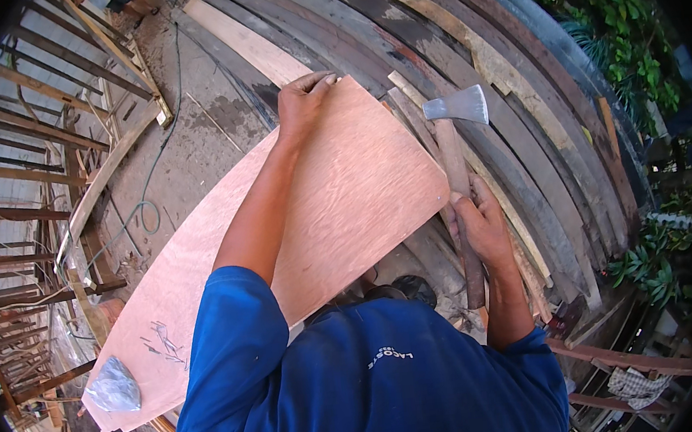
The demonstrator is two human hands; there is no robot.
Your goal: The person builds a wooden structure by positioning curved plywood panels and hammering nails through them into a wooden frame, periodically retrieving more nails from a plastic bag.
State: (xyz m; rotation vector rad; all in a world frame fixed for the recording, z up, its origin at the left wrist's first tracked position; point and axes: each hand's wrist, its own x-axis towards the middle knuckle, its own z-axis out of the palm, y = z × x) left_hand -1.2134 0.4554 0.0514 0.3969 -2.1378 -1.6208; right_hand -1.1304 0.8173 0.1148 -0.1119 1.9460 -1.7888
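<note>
Hatchet [454,157] in the right hand [487,224], left hand [301,109] at the top of a plywood sheet [352,191]

The plywood sheet is pale pinkish brown with a fine grain. It reaches from the upper centre of the frame down to the lower left, broad at the top and narrowing along a bowed left edge. Its right corner, at the centre right, is rounded. Near its lower-left end lie a loose scatter of nails [164,345] and 1 clear, crumpled plastic bag [114,387].

The hatchet stands right of centre, just beside the sheet's right corner. Its grey metal head flares to the right into a broad blade; the handle is brown wood, worn darker toward its lower end.

The right hand's fingers are wrapped around the handle at about its middle. The head sits above them in the frame, and the butt of the handle sticks out below them. The left hand's fingers are bent and drawn together at the sheet's upper edge, close to its top corner; whether they pinch the edge or merely rest there, I cannot tell. Most of the sheet spreads below them, partly covered by the left forearm.

Long weathered boards [535,166] fill the upper right.
</note>
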